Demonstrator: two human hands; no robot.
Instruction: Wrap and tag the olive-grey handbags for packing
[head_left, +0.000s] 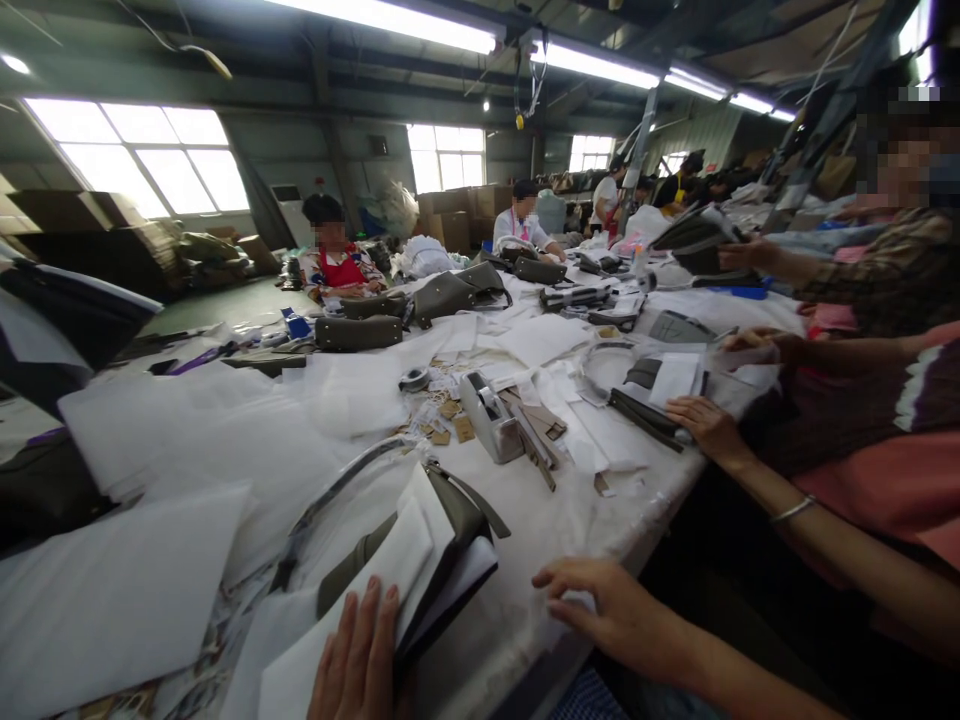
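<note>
My left hand (358, 655) lies flat, fingers stretched out, on white paper that covers an olive-green handbag (442, 530) at the near table edge. The bag's strap (337, 485) is wrapped in clear film and arcs to the left. My right hand (600, 605) rests on the white table covering (525, 610) just right of the bag, fingers curled loosely and apart, holding nothing.
A tape dispenser (491, 415) and several brown tags (450, 420) sit mid-table among white paper sheets (112, 590). A co-worker's hand (705, 425) at my right rests by a dark bag part (645, 415). More olive bags (360, 330) and people sit farther along.
</note>
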